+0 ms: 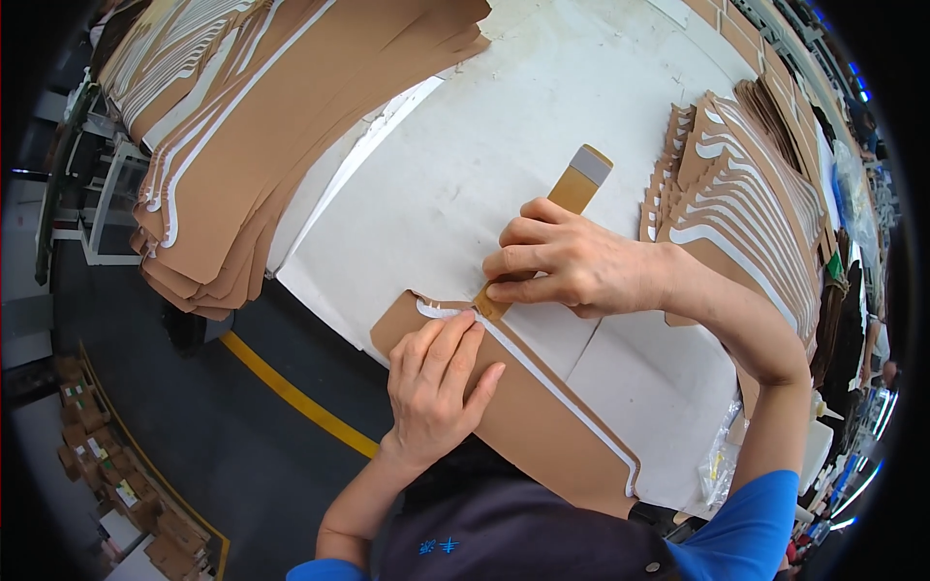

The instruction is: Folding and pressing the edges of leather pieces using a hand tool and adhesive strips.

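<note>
A tan, leather-like cut piece (542, 441) lies across the near edge of the white table, with a white strip (562, 384) along its far, curved edge. My left hand (429, 378) rests on the piece, fingers stretched out and fingertips on the strip near its left end. With bent fingers my right hand (581, 266) grips a flat, yellow-brown bar-shaped tool (579, 184) that has a grey band near its far end. The tool's lower end meets the strip just beside my left fingertips; exactly what it touches there is partly hidden.
At the far left, a tall stack of tan pieces (281, 126) with white edge strips overhangs the table (465, 126). More fanned pieces (741, 218) lie on the right, above a clear plastic bag (719, 455). Left of the table, a yellow line (291, 392) crosses the dark floor.
</note>
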